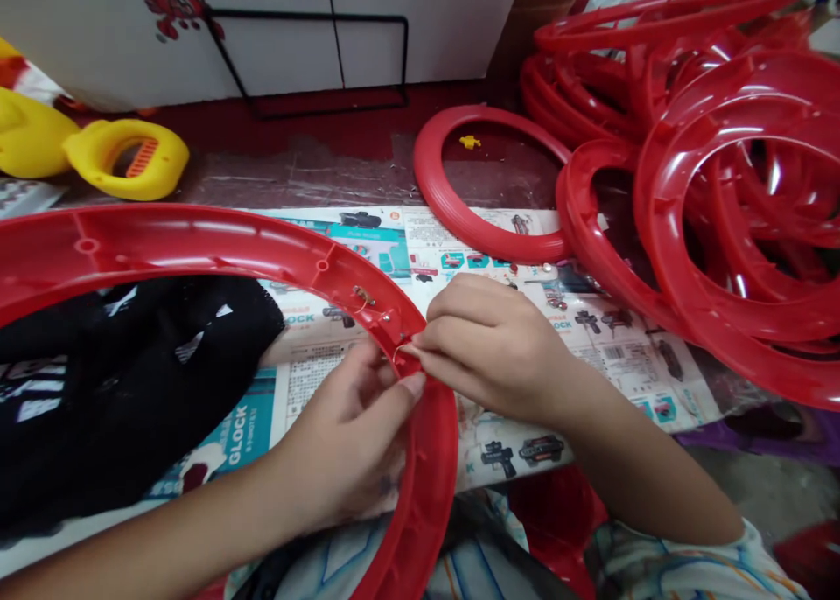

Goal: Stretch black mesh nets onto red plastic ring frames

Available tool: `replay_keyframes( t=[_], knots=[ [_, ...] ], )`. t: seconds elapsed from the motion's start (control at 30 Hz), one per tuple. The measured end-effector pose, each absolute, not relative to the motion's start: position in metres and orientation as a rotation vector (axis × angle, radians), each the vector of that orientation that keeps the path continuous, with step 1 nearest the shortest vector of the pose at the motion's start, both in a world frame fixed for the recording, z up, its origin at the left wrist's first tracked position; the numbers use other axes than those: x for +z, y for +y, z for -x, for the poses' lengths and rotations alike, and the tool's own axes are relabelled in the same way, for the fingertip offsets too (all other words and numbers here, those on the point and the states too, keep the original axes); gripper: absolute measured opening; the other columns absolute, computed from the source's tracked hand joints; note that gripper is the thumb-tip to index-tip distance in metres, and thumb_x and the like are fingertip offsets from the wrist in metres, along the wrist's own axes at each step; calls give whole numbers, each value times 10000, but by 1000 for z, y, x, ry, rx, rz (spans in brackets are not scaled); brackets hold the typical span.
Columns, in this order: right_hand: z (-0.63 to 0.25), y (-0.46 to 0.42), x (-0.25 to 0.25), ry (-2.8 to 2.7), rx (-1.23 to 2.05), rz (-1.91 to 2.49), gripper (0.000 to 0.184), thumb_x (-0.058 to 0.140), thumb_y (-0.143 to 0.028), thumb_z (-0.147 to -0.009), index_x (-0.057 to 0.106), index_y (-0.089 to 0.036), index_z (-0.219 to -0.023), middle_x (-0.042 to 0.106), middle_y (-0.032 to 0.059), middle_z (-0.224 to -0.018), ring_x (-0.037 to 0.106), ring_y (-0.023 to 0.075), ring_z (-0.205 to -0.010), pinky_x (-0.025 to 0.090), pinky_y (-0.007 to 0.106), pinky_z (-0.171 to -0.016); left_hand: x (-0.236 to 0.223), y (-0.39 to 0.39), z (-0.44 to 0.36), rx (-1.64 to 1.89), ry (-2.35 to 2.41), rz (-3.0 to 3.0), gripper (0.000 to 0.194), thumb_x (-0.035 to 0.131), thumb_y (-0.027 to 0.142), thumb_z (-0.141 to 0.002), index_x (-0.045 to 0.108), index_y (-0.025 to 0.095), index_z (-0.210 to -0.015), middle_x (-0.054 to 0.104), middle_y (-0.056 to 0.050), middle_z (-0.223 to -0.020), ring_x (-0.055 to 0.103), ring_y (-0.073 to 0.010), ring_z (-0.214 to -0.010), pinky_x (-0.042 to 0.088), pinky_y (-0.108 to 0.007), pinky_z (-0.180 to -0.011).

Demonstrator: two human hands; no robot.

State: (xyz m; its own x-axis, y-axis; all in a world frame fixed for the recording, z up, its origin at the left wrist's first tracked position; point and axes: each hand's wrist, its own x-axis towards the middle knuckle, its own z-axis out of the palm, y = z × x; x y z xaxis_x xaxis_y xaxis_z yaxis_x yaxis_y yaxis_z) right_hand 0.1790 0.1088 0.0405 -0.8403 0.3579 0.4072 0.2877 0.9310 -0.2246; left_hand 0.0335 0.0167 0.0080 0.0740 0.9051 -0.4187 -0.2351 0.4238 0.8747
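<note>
A large red plastic ring (255, 246), its hollow ribbed side facing up, lies across the table's front edge. My left hand (358, 408) grips the ring's right-hand stretch, thumb on the inside of the channel and fingers under the inner rim. Above the same spot, my right hand (489, 346) is closed in a pinch at a thin wire (397, 352) in the channel. Small metal parts (363, 296) sit in the channel just beyond the fingertips. The pinching fingertips partly hide the wire's end.
Several red rings (662, 259) are piled at the right, and a thicker red ring (446, 206) lies beside them. Yellow plastic pieces (131, 158) stand at the left. A black cloth (216, 408) lies within the large ring. Printed sheets (315, 355) cover the table; a white box (276, 58) stands behind.
</note>
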Motion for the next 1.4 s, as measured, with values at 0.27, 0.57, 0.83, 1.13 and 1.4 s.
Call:
replay_keyframes(
  t=[0.27,0.57,0.83,1.13,1.4],
  knots=[
    [-180,101,48,-2904,152,267,232,458,-94,-929,610,-143,-761,582,39,-814,459,137,-740,398,274,-663,9,20,-30,977,1337,-837,262,603,260,-754,460,217,-970,663,11,-790,671,-186,-721,531,-279,-602],
    [-176,104,39,-2720,193,277,272,429,-92,-946,641,-120,-778,613,50,-812,489,137,-751,426,281,-684,2,17,-28,785,1276,-987,244,553,281,-840,447,223,-1051,647,-10,-895,657,-184,-817,532,-281,-671],
    [-177,106,35,-2695,222,340,295,418,-148,-973,629,-109,-771,616,67,-822,517,137,-794,445,267,-718,12,15,-28,975,1305,-830,283,615,308,-788,485,211,-1020,664,-18,-845,660,-190,-736,520,-285,-623],
    [-177,100,37,-2845,165,355,240,438,-120,-951,665,-89,-879,618,68,-823,491,176,-764,421,313,-675,6,17,-24,949,1223,-832,288,618,279,-815,487,227,-1065,686,-25,-909,677,-186,-815,532,-263,-644],
    [-177,100,34,-2827,366,390,259,397,-134,-956,649,-96,-904,620,88,-870,478,174,-796,439,314,-730,13,14,-19,867,1226,-734,308,625,201,-751,503,240,-1030,655,1,-852,632,-153,-663,506,-233,-530]
  ],
)
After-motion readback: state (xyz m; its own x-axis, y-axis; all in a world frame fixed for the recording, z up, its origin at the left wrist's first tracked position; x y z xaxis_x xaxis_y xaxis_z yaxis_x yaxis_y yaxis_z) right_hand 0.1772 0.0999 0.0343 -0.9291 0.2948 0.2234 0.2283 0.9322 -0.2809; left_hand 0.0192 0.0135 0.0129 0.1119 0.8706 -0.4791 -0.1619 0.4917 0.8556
